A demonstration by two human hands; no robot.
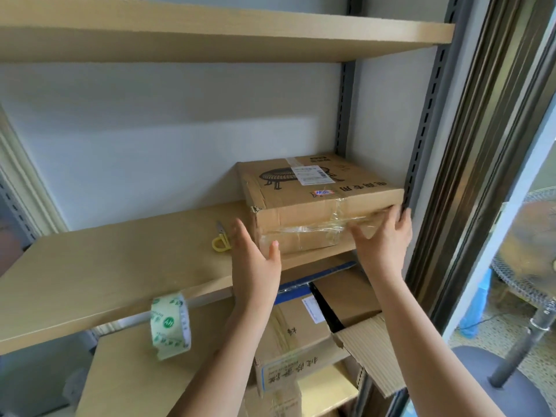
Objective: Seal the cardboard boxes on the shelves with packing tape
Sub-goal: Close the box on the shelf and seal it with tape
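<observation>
Nearest the camera, two bare forearms reach up and forward from the bottom edge. Below them, on the lower shelf, stand several cardboard boxes; one open box has a flap hanging out to the right, and another carries a printed label on its side.

At the front edge of the middle shelf a roll of packing tape with green print hangs over the lip, a loose tail of tape dangling beneath it. Farther back on that shelf lies a small yellow-handled cutter, just left of the left hand.

That hand is up with its fingers straight and spread — the grip is apart, holding nothing — close to the lower left corner of the taped cardboard box; whether it touches the box I cannot tell. The right hand is also open, its fingers lying flat against the front right face of the same box, the fingertips reaching the top edge.

This box sits on the right end of the middle shelf, beside the grey slotted upright. Clear tape runs across its front and over the top, where a white shipping label and black printing show.

Above, the top shelf spans the view against a pale wall. Off to the right, beyond a dark frame, stands a pedestal fan.
</observation>
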